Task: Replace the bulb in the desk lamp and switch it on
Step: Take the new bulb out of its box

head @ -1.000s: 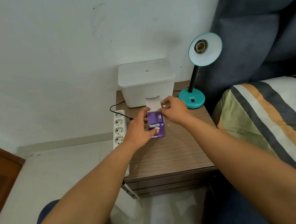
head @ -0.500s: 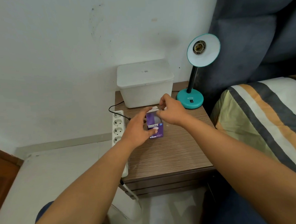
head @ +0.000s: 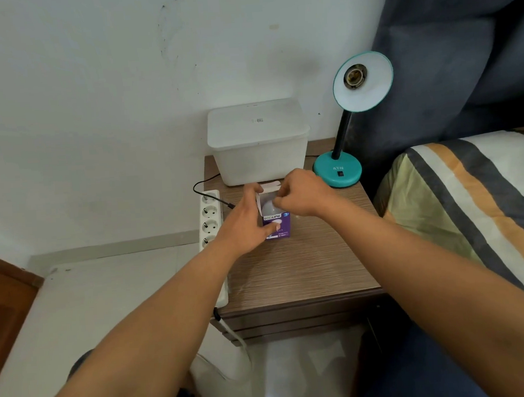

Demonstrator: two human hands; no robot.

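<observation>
A small purple bulb box (head: 282, 227) stands on the wooden nightstand (head: 302, 272) with its top flaps open. My left hand (head: 244, 224) grips the box from the left side. A white bulb (head: 269, 208) shows in the open top, and the fingertips of my right hand (head: 303, 197) pinch it. The teal desk lamp (head: 339, 172) stands at the back right of the nightstand. Its shade (head: 367, 90) tilts toward me and the socket (head: 354, 76) in it holds no bulb. A black switch (head: 340, 173) sits on the lamp base.
A white lidded plastic box (head: 259, 143) sits at the back of the nightstand. A white power strip (head: 210, 220) lies along its left edge with a black cable (head: 204, 186) plugged in. A bed with a striped cover (head: 469, 204) is at the right.
The box's top flap was folded back and the white bulb came into sight. My right hand went from the flap to the bulb. My left hand kept its hold on the box.
</observation>
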